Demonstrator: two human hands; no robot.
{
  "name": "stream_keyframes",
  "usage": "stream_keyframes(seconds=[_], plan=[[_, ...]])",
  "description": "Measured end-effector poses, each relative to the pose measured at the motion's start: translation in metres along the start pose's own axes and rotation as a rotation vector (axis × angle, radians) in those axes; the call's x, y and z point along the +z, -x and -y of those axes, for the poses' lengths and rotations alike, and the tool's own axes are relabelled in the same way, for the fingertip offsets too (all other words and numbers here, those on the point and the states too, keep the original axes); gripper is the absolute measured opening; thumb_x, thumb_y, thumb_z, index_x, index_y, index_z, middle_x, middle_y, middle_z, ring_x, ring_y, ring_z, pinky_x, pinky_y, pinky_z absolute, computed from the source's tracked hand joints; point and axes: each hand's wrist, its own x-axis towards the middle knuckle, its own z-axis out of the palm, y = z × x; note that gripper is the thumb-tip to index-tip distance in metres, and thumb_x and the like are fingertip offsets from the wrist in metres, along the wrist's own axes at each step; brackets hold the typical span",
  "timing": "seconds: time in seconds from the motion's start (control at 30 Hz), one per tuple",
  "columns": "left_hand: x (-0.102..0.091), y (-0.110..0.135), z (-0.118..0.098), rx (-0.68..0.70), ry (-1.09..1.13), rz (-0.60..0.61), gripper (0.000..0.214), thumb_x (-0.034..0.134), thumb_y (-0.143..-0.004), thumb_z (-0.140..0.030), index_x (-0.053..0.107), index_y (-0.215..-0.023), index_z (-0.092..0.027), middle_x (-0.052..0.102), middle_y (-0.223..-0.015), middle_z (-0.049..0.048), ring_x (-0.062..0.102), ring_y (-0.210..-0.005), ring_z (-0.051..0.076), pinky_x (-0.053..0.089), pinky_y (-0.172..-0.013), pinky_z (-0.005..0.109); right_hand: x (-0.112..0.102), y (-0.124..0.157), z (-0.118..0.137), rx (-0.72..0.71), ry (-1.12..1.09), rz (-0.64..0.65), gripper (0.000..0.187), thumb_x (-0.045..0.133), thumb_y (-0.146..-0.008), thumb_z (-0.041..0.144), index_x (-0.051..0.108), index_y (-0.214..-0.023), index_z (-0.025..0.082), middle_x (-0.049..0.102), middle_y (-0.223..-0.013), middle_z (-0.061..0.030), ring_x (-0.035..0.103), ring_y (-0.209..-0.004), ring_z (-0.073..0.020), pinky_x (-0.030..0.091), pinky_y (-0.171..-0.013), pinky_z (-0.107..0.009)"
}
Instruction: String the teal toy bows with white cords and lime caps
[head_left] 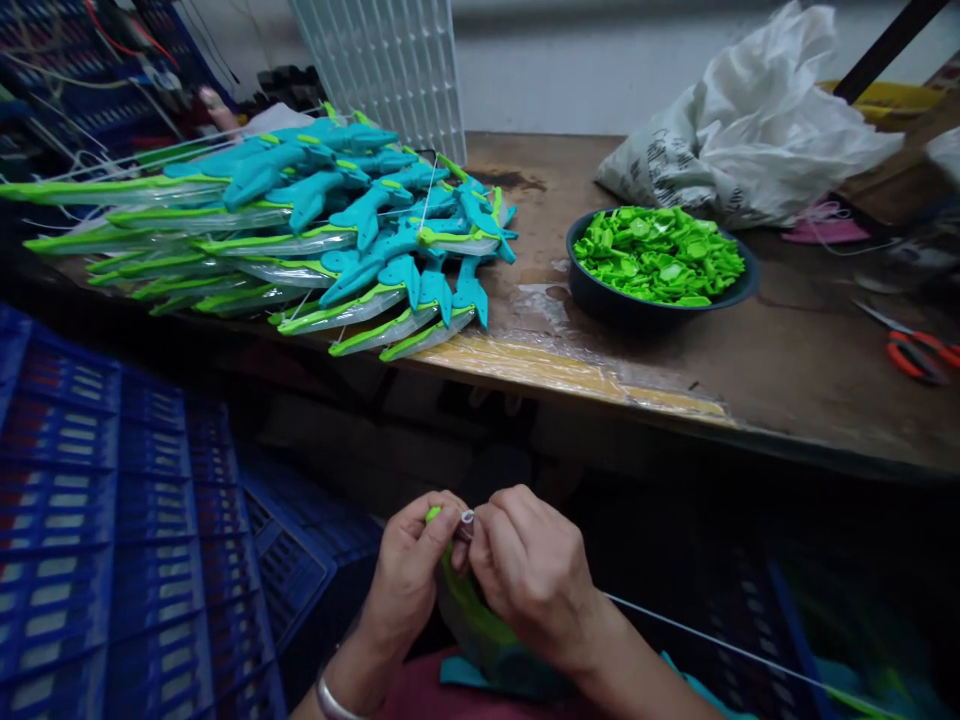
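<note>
Low in front of me, below the table edge, my left hand (409,570) and my right hand (529,570) meet, both closed in a pinch on the tip of a green and teal toy bow (480,625). A small pale end (466,518) shows between the fingertips. A thin white string (712,645) runs from the hands to the lower right. On the table lies a pile of finished teal and green toy bows (337,230). A dark bowl (600,295) full of small green plastic pieces (660,255) stands to the right of the pile.
A blue plastic crate (112,520) stands at my left. Red-handled scissors (919,355) lie at the table's right edge. A crumpled white bag (750,130) and a white grid panel (390,65) stand at the back. A person's finger (214,105) shows far left.
</note>
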Motion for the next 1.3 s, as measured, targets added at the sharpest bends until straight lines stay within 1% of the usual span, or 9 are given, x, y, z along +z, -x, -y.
stream_keyframes(seconds=[0.17, 0.27, 0.33, 0.5, 0.73, 0.9, 1.03, 1.2, 1.3], plan=[[0.000, 0.000, -0.002, -0.017, -0.002, -0.003, 0.029, 0.062, -0.099, -0.036, 0.064, -0.077, -0.016, 0.052, -0.064, -0.0009, 0.048, -0.059, 0.010, 0.040, -0.060, 0.023, -0.002, -0.001, -0.001, 0.110, -0.203, -0.012, 0.021, 0.047, -0.101, 0.011, 0.057, -0.083, 0.015, 0.057, -0.080, -0.0056, 0.054, -0.076, -0.0170, 0.044, -0.068, -0.030], [-0.002, 0.000, 0.000, -0.035, -0.012, -0.016, 0.028, 0.063, -0.098, -0.038, 0.064, -0.080, -0.017, 0.053, -0.065, -0.0014, 0.049, -0.059, 0.009, 0.039, -0.058, 0.022, -0.004, -0.004, -0.001, 0.165, -0.317, 0.014, 0.008, 0.052, -0.100, 0.013, 0.059, -0.099, 0.014, 0.062, -0.091, -0.0064, 0.058, -0.083, -0.0174, 0.047, -0.071, -0.030], [-0.002, 0.000, 0.000, -0.050, -0.012, -0.018, 0.027, 0.063, -0.098, -0.039, 0.064, -0.082, -0.017, 0.054, -0.066, -0.0016, 0.049, -0.058, 0.009, 0.039, -0.056, 0.021, -0.005, -0.005, 0.000, 0.195, -0.396, 0.041, 0.010, 0.054, -0.101, 0.014, 0.060, -0.108, 0.014, 0.064, -0.095, -0.0061, 0.059, -0.085, -0.0171, 0.048, -0.073, -0.029], [0.002, -0.001, -0.003, -0.036, -0.013, 0.026, 0.027, 0.062, -0.099, -0.038, 0.066, -0.082, -0.016, 0.054, -0.065, -0.0012, 0.050, -0.058, 0.009, 0.039, -0.056, 0.021, -0.009, -0.006, 0.000, 0.296, -0.528, 0.121, 0.014, 0.052, -0.103, 0.013, 0.065, -0.099, 0.015, 0.060, -0.087, -0.0035, 0.059, -0.079, -0.0149, 0.048, -0.070, -0.026], [0.004, -0.001, -0.001, -0.019, -0.011, 0.005, 0.030, 0.060, -0.100, -0.036, 0.060, -0.078, -0.016, 0.050, -0.063, -0.0020, 0.046, -0.055, 0.010, 0.038, -0.055, 0.024, -0.027, -0.003, -0.004, 0.298, -0.305, 0.284, 0.019, 0.049, -0.102, 0.012, 0.063, -0.088, 0.014, 0.058, -0.082, -0.0038, 0.056, -0.072, -0.0163, 0.044, -0.065, -0.029], [0.006, -0.002, 0.000, -0.022, -0.023, -0.008, 0.029, 0.061, -0.099, -0.035, 0.060, -0.077, -0.016, 0.050, -0.064, -0.0018, 0.046, -0.055, 0.009, 0.038, -0.054, 0.024, -0.035, 0.005, -0.002, 0.244, -0.168, 0.368, 0.022, 0.048, -0.099, 0.009, 0.057, -0.080, 0.015, 0.055, -0.076, -0.0021, 0.053, -0.067, -0.0153, 0.038, -0.061, -0.030], [0.006, -0.001, -0.001, -0.030, -0.064, 0.000, 0.030, 0.061, -0.099, -0.038, 0.061, -0.078, -0.016, 0.048, -0.063, -0.0021, 0.045, -0.054, 0.009, 0.037, -0.053, 0.024, -0.033, 0.006, 0.003, 0.190, -0.058, 0.379, 0.020, 0.050, -0.094, 0.008, 0.056, -0.078, 0.017, 0.054, -0.075, -0.0022, 0.053, -0.064, -0.0162, 0.036, -0.059, -0.032], [0.002, -0.001, 0.000, -0.025, -0.158, -0.005, 0.034, 0.060, -0.098, -0.043, 0.061, -0.077, -0.016, 0.047, -0.064, -0.0013, 0.045, -0.056, 0.010, 0.036, -0.054, 0.023, -0.034, 0.005, 0.012, 0.086, 0.145, 0.422, 0.009, 0.059, -0.077, 0.011, 0.058, -0.081, 0.019, 0.058, -0.075, -0.0042, 0.055, -0.065, -0.0211, 0.035, -0.056, -0.035], [0.003, -0.005, 0.000, -0.032, -0.134, 0.027, 0.037, 0.064, -0.095, -0.046, 0.060, -0.073, -0.016, 0.046, -0.066, -0.0009, 0.043, -0.055, 0.009, 0.036, -0.052, 0.022, -0.028, 0.010, 0.015, 0.034, 0.243, 0.345, 0.007, 0.060, -0.072, 0.016, 0.056, -0.077, 0.019, 0.057, -0.069, -0.0042, 0.052, -0.061, -0.0207, 0.033, -0.053, -0.035]])
